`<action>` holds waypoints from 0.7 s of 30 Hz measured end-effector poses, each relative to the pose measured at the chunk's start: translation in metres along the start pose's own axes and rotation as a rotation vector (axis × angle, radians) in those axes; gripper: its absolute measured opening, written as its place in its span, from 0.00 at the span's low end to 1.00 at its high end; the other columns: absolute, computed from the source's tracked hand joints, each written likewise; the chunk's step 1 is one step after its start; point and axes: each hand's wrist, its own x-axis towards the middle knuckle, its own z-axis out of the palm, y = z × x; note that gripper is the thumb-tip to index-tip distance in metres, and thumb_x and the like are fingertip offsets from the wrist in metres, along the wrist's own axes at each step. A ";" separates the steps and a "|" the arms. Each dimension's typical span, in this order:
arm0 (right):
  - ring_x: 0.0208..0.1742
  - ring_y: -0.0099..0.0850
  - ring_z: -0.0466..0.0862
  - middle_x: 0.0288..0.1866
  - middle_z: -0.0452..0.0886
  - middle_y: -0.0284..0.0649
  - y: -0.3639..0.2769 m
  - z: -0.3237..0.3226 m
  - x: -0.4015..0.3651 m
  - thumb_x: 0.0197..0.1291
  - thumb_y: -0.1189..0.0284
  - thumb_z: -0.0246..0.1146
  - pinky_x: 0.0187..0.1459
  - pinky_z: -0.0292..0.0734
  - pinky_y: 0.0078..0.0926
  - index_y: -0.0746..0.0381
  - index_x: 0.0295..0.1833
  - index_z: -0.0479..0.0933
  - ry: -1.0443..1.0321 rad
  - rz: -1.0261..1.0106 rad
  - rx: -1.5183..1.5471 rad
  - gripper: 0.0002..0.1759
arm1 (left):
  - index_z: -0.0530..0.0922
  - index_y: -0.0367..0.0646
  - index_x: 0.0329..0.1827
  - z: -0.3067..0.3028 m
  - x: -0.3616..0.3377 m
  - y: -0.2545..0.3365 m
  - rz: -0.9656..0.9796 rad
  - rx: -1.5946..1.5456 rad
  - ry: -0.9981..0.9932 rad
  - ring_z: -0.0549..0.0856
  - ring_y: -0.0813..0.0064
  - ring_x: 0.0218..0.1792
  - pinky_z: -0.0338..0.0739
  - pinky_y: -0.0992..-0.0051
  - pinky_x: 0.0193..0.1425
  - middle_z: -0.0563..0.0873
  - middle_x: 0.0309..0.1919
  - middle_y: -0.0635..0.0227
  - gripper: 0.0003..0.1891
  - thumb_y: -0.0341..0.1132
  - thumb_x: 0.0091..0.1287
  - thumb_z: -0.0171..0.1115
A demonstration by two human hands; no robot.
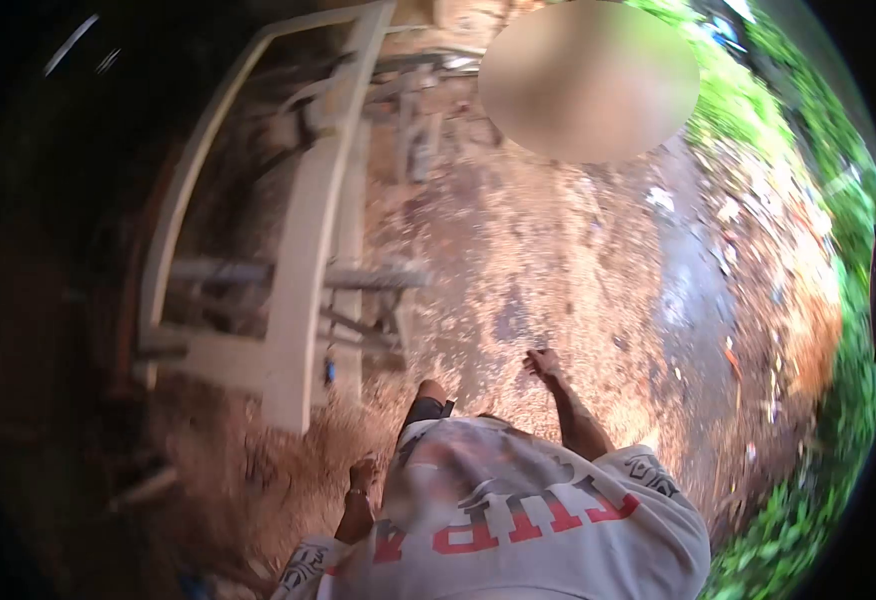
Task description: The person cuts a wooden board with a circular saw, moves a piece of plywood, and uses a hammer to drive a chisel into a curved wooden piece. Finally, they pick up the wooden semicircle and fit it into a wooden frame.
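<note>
Two hands | left hand [362, 476] beside one wooden frame [303, 250], fingers too blurred to tell | right hand [543, 362] farther off, fingers released

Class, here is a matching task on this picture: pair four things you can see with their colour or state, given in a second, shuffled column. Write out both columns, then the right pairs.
Things
1. frame
2. plants
3. shirt letters
4. right hand

Colour or state
A. green
B. empty, fingers spread
C. pale, whitish
D. red

Pairs: 1-C, 2-A, 3-D, 4-B
</note>
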 end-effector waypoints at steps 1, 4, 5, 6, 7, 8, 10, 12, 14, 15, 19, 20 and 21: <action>0.30 0.31 0.86 0.34 0.87 0.44 0.000 -0.009 0.011 0.64 0.59 0.61 0.31 0.81 0.31 0.69 0.40 0.83 0.033 -0.015 0.013 0.21 | 0.82 0.39 0.44 0.015 -0.001 0.028 -0.017 0.009 -0.013 0.82 0.74 0.26 0.74 0.74 0.26 0.83 0.26 0.70 0.10 0.36 0.67 0.63; 0.30 0.31 0.87 0.34 0.87 0.43 -0.028 -0.021 0.013 0.61 0.65 0.60 0.33 0.81 0.31 0.67 0.44 0.83 0.161 -0.029 -0.113 0.17 | 0.83 0.38 0.44 0.064 0.051 0.119 0.055 0.082 -0.224 0.83 0.74 0.25 0.76 0.76 0.26 0.84 0.27 0.68 0.09 0.35 0.68 0.62; 0.31 0.31 0.87 0.34 0.87 0.43 -0.015 -0.030 0.030 0.60 0.65 0.60 0.33 0.81 0.32 0.67 0.44 0.83 0.152 0.020 -0.161 0.17 | 0.83 0.38 0.44 0.078 0.079 0.141 0.091 0.088 -0.301 0.83 0.74 0.25 0.77 0.77 0.26 0.84 0.27 0.68 0.10 0.35 0.68 0.62; 0.31 0.30 0.87 0.34 0.87 0.43 0.005 -0.034 0.055 0.60 0.64 0.61 0.33 0.81 0.32 0.67 0.45 0.83 0.125 0.065 -0.217 0.17 | 0.83 0.38 0.44 0.105 0.086 0.182 0.166 0.186 -0.347 0.83 0.74 0.25 0.78 0.77 0.27 0.84 0.27 0.68 0.09 0.34 0.69 0.61; 0.31 0.31 0.87 0.35 0.87 0.43 0.005 -0.041 0.057 0.60 0.65 0.62 0.32 0.81 0.32 0.66 0.45 0.83 0.110 0.095 -0.190 0.16 | 0.83 0.39 0.44 0.129 0.076 0.234 0.235 0.272 -0.377 0.84 0.75 0.26 0.79 0.77 0.27 0.84 0.28 0.69 0.08 0.34 0.70 0.60; 0.31 0.32 0.87 0.35 0.87 0.42 0.000 -0.043 0.054 0.60 0.66 0.62 0.31 0.81 0.33 0.64 0.46 0.84 0.081 0.123 -0.168 0.15 | 0.83 0.39 0.45 0.149 0.061 0.286 0.303 0.351 -0.393 0.84 0.75 0.26 0.79 0.77 0.28 0.85 0.28 0.69 0.08 0.33 0.70 0.59; 0.30 0.32 0.86 0.36 0.86 0.41 -0.019 -0.049 0.048 0.61 0.67 0.64 0.28 0.80 0.31 0.64 0.48 0.83 0.188 0.393 0.130 0.14 | 0.84 0.41 0.47 0.184 0.139 0.325 0.469 0.141 -0.673 0.84 0.77 0.27 0.81 0.77 0.30 0.84 0.28 0.71 0.09 0.31 0.72 0.56; 0.29 0.31 0.85 0.37 0.86 0.40 -0.047 -0.062 0.046 0.62 0.69 0.65 0.27 0.79 0.29 0.62 0.49 0.83 0.190 0.467 0.056 0.12 | 0.83 0.42 0.42 0.218 0.116 0.425 0.388 0.219 -0.734 0.83 0.81 0.28 0.78 0.77 0.30 0.83 0.27 0.75 0.08 0.34 0.73 0.57; 0.30 0.31 0.85 0.37 0.86 0.39 -0.081 -0.080 0.062 0.62 0.69 0.65 0.27 0.79 0.28 0.62 0.48 0.83 0.210 0.464 -0.005 0.12 | 0.82 0.38 0.41 0.246 0.093 0.510 0.629 0.411 -0.492 0.81 0.82 0.26 0.76 0.78 0.31 0.82 0.26 0.74 0.10 0.36 0.73 0.56; 0.30 0.30 0.85 0.37 0.86 0.39 -0.092 -0.087 0.070 0.63 0.70 0.64 0.27 0.79 0.28 0.62 0.48 0.83 0.229 0.462 -0.016 0.11 | 0.81 0.38 0.41 0.258 0.097 0.540 0.685 0.366 -0.485 0.82 0.82 0.26 0.77 0.77 0.31 0.83 0.25 0.72 0.11 0.36 0.73 0.56; 0.31 0.29 0.86 0.35 0.87 0.39 -0.136 -0.119 0.146 0.61 0.70 0.66 0.26 0.79 0.28 0.62 0.45 0.85 0.174 0.381 -0.061 0.10 | 0.81 0.37 0.42 0.310 0.117 0.656 0.756 0.406 -0.364 0.83 0.81 0.25 0.78 0.75 0.32 0.83 0.25 0.68 0.11 0.36 0.73 0.55; 0.31 0.28 0.86 0.33 0.87 0.38 -0.153 -0.125 0.169 0.60 0.68 0.69 0.25 0.78 0.26 0.62 0.44 0.85 0.166 0.346 -0.163 0.11 | 0.81 0.37 0.43 0.321 0.129 0.676 0.788 0.436 -0.322 0.83 0.80 0.24 0.79 0.75 0.32 0.83 0.25 0.67 0.11 0.35 0.73 0.54; 0.30 0.28 0.86 0.32 0.87 0.39 -0.173 -0.127 0.206 0.59 0.66 0.70 0.25 0.78 0.26 0.63 0.44 0.85 0.122 0.374 -0.414 0.13 | 0.81 0.37 0.43 0.333 0.141 0.697 0.827 0.464 -0.279 0.83 0.80 0.24 0.79 0.74 0.32 0.83 0.25 0.67 0.11 0.34 0.73 0.54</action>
